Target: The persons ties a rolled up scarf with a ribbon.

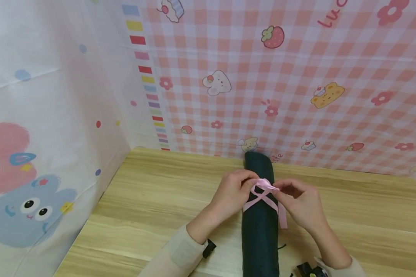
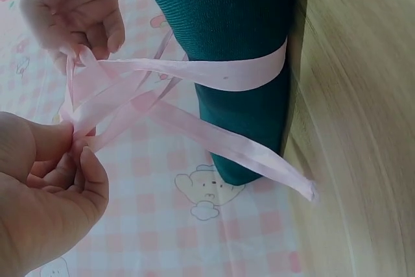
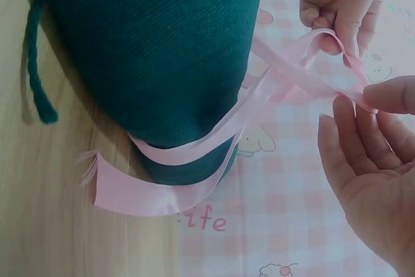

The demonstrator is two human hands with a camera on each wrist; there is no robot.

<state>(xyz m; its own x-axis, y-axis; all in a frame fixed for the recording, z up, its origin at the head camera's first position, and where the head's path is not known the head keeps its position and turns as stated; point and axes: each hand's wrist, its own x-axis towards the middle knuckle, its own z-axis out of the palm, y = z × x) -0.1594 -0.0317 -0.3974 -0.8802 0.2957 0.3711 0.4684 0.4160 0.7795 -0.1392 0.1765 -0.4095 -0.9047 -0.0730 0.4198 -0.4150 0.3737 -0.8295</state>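
A dark green fabric roll lies lengthwise on the table, its far end at the backdrop. Pink satin ribbon goes round it near that end, and its strands cross on top. My left hand pinches a gathered part of the ribbon between thumb and fingers, close over the roll. On the other side, my right hand pinches a folded piece of the same ribbon. Between the hands the ribbon forms loops raised off the fabric. One loose ribbon end hangs beside the roll; the right wrist view shows a frayed tip.
The wooden table reaches back to a pink checked cloth backdrop. White printed cloth hangs on the left. A short dark green cord sticks out at the roll's right side. Black wrist cameras sit by both sleeves.
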